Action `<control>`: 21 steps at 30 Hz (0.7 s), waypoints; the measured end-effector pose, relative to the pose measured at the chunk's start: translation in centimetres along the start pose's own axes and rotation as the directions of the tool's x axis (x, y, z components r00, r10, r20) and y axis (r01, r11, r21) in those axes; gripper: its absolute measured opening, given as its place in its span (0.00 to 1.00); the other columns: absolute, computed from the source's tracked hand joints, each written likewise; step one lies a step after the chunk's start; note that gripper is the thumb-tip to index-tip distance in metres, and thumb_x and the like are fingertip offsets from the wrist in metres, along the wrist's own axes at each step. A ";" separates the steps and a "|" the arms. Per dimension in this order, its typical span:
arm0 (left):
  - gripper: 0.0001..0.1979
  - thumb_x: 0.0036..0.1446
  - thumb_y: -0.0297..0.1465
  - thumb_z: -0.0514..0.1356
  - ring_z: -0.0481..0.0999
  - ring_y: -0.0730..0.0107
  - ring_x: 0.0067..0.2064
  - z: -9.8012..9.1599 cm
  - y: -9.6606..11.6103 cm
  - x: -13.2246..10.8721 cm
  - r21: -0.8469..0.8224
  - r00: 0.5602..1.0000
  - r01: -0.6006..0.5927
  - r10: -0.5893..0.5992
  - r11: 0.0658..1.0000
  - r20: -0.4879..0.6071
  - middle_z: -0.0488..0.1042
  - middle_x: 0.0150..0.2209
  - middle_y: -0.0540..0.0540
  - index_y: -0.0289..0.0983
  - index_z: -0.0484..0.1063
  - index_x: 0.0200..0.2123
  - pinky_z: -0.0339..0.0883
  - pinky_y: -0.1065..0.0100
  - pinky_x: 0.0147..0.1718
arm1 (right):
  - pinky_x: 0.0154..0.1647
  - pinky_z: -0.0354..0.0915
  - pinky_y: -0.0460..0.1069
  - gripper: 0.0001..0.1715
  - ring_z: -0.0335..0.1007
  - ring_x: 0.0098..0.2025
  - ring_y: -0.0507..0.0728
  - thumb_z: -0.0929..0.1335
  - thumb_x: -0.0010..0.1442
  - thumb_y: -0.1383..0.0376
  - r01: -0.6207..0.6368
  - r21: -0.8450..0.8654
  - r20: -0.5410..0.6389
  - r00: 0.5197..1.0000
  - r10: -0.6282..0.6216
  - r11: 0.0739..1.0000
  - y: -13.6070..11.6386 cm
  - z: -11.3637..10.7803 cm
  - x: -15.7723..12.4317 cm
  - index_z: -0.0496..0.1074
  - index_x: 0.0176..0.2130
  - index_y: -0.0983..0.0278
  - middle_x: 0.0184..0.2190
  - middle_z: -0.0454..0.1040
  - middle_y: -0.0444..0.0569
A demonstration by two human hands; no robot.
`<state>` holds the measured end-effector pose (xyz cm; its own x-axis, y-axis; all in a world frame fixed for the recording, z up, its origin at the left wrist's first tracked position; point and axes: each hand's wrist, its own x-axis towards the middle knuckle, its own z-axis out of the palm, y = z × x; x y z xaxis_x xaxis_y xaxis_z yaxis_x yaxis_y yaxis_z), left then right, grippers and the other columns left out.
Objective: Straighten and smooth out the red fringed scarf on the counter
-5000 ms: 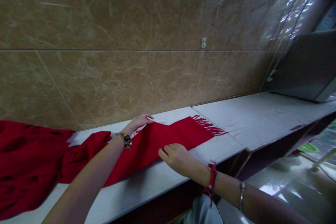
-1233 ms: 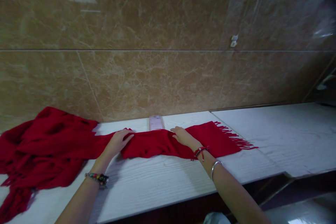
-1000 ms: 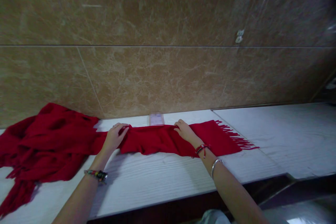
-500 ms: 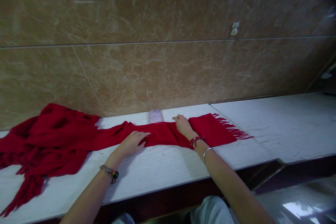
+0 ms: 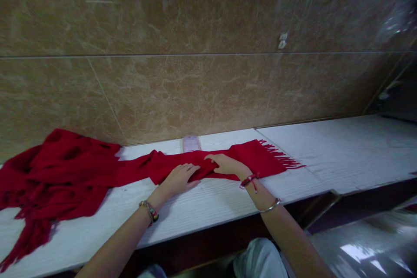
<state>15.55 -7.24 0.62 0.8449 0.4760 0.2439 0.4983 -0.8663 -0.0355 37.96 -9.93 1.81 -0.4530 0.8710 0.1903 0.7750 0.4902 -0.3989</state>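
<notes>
A long red scarf (image 5: 260, 157) with a fringed end lies along the white counter (image 5: 325, 156), bunched in a heap at the left. My left hand (image 5: 180, 177) rests flat on the scarf's near edge at the middle, fingers stretched out. My right hand (image 5: 224, 164) lies just to its right on the same stretch of scarf, fingers extended toward the left hand and almost touching it. Both palms press the cloth down against the counter.
A small pale pink card-like object (image 5: 191, 143) leans at the foot of the brown marble wall (image 5: 195, 87) behind the scarf. The counter runs on to the right. A dark object (image 5: 399, 100) stands at the far right. Glossy floor lies below.
My left hand has slid right along the scarf toward my right hand, and my right hand has drawn in toward the near edge. The two hands are now close together.
</notes>
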 end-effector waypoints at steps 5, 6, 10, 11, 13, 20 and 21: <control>0.22 0.56 0.24 0.50 0.70 0.62 0.45 0.7 -0.7 1.1 -0.024 0.999 0.044 -0.043 0.999 0.023 0.70 0.45 0.40 0.37 0.57 0.54 0.64 0.62 0.44 | 0.40 0.62 0.48 0.30 0.68 0.40 0.55 0.63 0.50 0.77 -0.091 0.085 -0.084 0.992 0.098 0.992 0.9 -0.2 0.2 0.60 0.52 0.65 0.38 0.72 0.51; 0.23 0.55 0.23 0.50 0.70 0.62 0.46 0.8 -1.1 1.3 -0.065 0.999 0.054 -0.055 0.996 -0.003 0.70 0.46 0.40 0.37 0.55 0.55 0.64 0.62 0.44 | 0.41 0.62 0.49 0.29 0.68 0.40 0.55 0.64 0.51 0.76 -0.096 0.124 -0.092 0.990 0.108 0.988 1.1 -0.4 0.1 0.59 0.53 0.65 0.38 0.72 0.52; 0.30 0.51 0.18 0.49 0.70 0.66 0.46 1.5 -2.4 2.6 -0.316 0.981 0.129 -0.167 0.940 -0.096 0.69 0.47 0.41 0.38 0.48 0.58 0.64 0.63 0.45 | 0.47 0.60 0.52 0.37 0.65 0.46 0.57 0.68 0.50 0.63 -0.073 0.232 -0.070 0.993 0.091 0.970 1.3 -1.1 -0.6 0.53 0.57 0.64 0.44 0.69 0.54; 0.32 0.49 0.17 0.48 0.70 0.67 0.46 1.7 -2.6 3.0 -0.373 0.978 0.136 -0.185 0.918 -0.099 0.70 0.46 0.42 0.37 0.47 0.58 0.64 0.63 0.45 | 0.49 0.59 0.53 0.43 0.63 0.48 0.58 0.70 0.47 0.61 -0.058 0.230 -0.057 0.996 0.073 0.972 1.3 -1.2 -0.7 0.51 0.58 0.63 0.48 0.66 0.54; 0.33 0.47 0.16 0.47 0.70 0.67 0.46 2.2 -3.0 3.7 -0.451 0.975 0.135 -0.199 0.882 -0.097 0.70 0.46 0.42 0.36 0.46 0.58 0.63 0.62 0.46 | 0.53 0.56 0.54 0.53 0.57 0.53 0.60 0.73 0.40 0.60 -0.036 0.189 -0.038 0.998 0.044 0.981 1.1 -1.2 -0.9 0.48 0.59 0.62 0.52 0.60 0.55; 0.30 0.48 0.16 0.48 0.68 0.68 0.45 3.2 -3.4 4.3 -0.438 0.973 0.090 -0.172 0.895 -0.151 0.68 0.45 0.42 0.34 0.51 0.56 0.62 0.62 0.48 | 0.50 0.59 0.52 0.47 0.62 0.47 0.56 0.68 0.44 0.75 -0.074 0.046 -0.103 0.992 0.078 0.996 1.5 -0.9 -0.8 0.48 0.60 0.61 0.48 0.61 0.54; 0.28 0.49 0.17 0.48 0.68 0.68 0.46 3.0 -3.2 4.2 -0.394 0.973 0.067 -0.148 0.917 -0.179 0.67 0.46 0.42 0.35 0.53 0.55 0.62 0.62 0.48 | 0.49 0.60 0.51 0.44 0.63 0.45 0.55 0.67 0.45 0.75 -0.081 0.057 -0.127 0.988 0.088 0.995 1.7 -1.1 -0.8 0.50 0.59 0.63 0.46 0.64 0.54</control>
<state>18.08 -1.96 -1.19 0.7132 0.5644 0.4157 0.4371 -0.8217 0.3656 40.13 -9.76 1.96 -0.3237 0.9078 0.2667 0.7828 0.4153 -0.4635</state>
